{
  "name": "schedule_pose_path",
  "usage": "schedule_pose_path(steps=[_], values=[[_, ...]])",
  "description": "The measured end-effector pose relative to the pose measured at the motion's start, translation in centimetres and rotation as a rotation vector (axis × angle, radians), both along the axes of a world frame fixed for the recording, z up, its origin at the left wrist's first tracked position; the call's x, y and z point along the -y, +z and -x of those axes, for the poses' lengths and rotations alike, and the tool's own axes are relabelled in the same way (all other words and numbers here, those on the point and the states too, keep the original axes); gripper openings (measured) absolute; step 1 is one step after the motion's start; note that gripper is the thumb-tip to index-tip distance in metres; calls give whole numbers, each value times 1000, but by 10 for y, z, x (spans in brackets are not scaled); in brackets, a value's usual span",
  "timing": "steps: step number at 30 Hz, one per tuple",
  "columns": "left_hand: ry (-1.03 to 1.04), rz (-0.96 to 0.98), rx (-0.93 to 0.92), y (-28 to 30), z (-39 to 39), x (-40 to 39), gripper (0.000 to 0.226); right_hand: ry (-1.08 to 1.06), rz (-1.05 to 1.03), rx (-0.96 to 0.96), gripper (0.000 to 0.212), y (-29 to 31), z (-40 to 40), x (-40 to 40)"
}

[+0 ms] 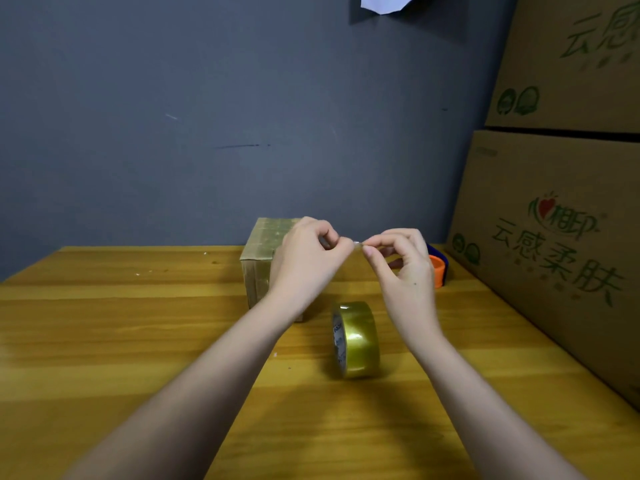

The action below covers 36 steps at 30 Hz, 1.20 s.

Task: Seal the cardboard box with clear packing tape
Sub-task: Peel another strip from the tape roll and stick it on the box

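Above a wooden table (pixel 138 334), the left hand (pixel 306 258) and right hand (pixel 403 268) meet fingertip to fingertip, pinching a small clear scrap of tape (pixel 357 242) between them. The cardboard box (pixel 261 258) sits just behind the left hand; the tape roll (pixel 356 339) stands on edge below both hands.

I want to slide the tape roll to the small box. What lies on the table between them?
In the head view, only bare table shows between tape roll and box; the left forearm crosses above it.
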<state>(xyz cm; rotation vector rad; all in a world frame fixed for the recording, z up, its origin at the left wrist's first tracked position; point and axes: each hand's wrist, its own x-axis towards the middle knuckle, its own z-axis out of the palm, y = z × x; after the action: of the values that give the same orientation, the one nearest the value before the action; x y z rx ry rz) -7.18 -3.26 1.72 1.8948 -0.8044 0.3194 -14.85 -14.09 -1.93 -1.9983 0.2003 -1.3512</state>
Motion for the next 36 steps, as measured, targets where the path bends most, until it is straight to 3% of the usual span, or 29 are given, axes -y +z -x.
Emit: schedule_pose_path(steps=[7, 11, 15, 19, 25, 30, 36], values=[[-39, -71, -82, 2, -1, 1, 27, -29, 65, -3, 5, 0, -1, 0], [168, -196, 160, 0, -6, -8, 25, -26, 20, 14, 6, 0, 2, 5], [-95, -21, 264, -6, -7, -14, 11, -17, 69, -17, 5, 4, 3, 6], [-135, -132, 449, -18, -9, -8, 31, -11, 46, -22, 5, 6, 3, 7], [-239, 24, 187, -20, -18, -4, 5, 1, 58, -79, 5, 9, 5, 8], [-329, 53, -69, -12, -17, -4, 8, 18, 42, -135, 5, 13, 7, 12], [-429, 143, -184, -9, -12, -4, 17, 144, -106, -114, 8, 14, 7, 13]])
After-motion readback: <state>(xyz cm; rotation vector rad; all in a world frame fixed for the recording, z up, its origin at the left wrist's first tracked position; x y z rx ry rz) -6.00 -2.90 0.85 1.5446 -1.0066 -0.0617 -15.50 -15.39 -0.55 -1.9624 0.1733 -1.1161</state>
